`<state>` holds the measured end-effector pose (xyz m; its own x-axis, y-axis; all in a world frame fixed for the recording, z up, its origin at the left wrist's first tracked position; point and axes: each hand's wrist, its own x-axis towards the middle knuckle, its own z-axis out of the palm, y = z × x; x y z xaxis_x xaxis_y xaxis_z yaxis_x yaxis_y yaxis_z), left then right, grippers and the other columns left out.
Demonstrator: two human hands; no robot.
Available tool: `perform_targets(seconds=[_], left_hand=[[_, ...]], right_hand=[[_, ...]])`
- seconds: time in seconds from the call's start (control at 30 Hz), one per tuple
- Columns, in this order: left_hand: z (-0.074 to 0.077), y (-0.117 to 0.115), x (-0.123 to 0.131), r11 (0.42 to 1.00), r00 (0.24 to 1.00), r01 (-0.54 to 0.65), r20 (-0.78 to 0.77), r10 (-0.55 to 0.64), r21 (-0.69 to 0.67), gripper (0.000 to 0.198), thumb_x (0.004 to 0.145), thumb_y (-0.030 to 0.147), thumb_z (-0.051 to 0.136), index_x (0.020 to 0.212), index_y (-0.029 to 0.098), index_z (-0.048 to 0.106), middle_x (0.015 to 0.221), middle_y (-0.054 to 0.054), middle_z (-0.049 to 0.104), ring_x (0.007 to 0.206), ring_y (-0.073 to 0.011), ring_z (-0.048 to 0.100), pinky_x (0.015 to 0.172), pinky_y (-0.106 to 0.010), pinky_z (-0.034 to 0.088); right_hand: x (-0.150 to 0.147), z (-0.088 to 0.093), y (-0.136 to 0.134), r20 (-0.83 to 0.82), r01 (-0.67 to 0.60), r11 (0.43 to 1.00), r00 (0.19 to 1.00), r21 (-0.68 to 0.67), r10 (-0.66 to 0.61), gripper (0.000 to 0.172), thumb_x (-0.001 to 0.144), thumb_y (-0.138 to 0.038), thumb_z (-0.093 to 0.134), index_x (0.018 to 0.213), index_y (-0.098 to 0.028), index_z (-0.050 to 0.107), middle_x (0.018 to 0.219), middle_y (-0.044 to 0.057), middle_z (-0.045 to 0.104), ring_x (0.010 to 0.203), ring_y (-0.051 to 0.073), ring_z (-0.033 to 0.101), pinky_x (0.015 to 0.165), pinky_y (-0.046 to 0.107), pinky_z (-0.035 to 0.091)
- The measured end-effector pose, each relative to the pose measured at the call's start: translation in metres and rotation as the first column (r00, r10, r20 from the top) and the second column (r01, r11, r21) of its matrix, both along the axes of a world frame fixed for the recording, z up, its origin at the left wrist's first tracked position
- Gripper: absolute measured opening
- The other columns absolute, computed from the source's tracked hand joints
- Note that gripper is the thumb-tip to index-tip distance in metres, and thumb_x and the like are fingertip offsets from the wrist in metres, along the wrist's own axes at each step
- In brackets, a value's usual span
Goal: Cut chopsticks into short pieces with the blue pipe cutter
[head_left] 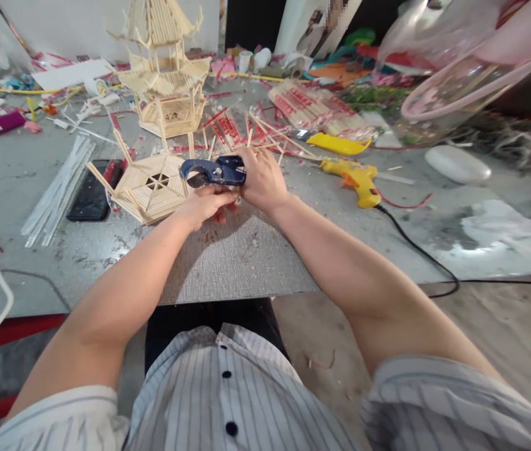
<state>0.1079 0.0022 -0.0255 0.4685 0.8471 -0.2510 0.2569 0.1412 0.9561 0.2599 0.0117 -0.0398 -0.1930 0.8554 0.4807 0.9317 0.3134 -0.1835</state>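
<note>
My right hand [265, 178] is wrapped round the handles of a dark blue pipe cutter [216, 169], whose curved jaw points left. Just below that jaw is my left hand [204, 205], its thumb and fingers closed together; what they pinch is hidden. Beside my left hand lies a six-sided base of wooden sticks [153, 188], with upright stick posts around its rim and a spoked opening in its middle. Behind it stands a tiered stick pagoda [169, 81]. Loose sticks [265, 128] lie beyond my right hand.
A yellow glue gun [352, 178] with a black cord lies to the right, near a yellow utility knife [338, 143]. Packs of sticks [312, 106] are behind. Left are clear glue sticks [61, 188] and a black phone [89, 197]. A white computer mouse [458, 164] sits far right.
</note>
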Motion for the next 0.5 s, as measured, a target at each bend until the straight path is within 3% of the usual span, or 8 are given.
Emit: perform_targets(seconds=[0.5], left_hand=[[0.0018,0.0018,-0.0017,0.992,0.995,0.090,-0.033,-0.093,-0.084,0.010,0.080,0.020,0.056,0.072,0.015,0.057,0.064,-0.002,0.064,0.040,-0.0050,0.048,0.043,-0.020,0.036]], right_hand=[[-0.0042,0.0010,-0.0065,0.018,0.004,1.000,1.000,0.030,-0.004,0.044,0.074,-0.020,0.051,0.117,-0.021,0.045,0.109,0.013,0.056,0.109,0.033,0.048,0.093,0.051,0.035]])
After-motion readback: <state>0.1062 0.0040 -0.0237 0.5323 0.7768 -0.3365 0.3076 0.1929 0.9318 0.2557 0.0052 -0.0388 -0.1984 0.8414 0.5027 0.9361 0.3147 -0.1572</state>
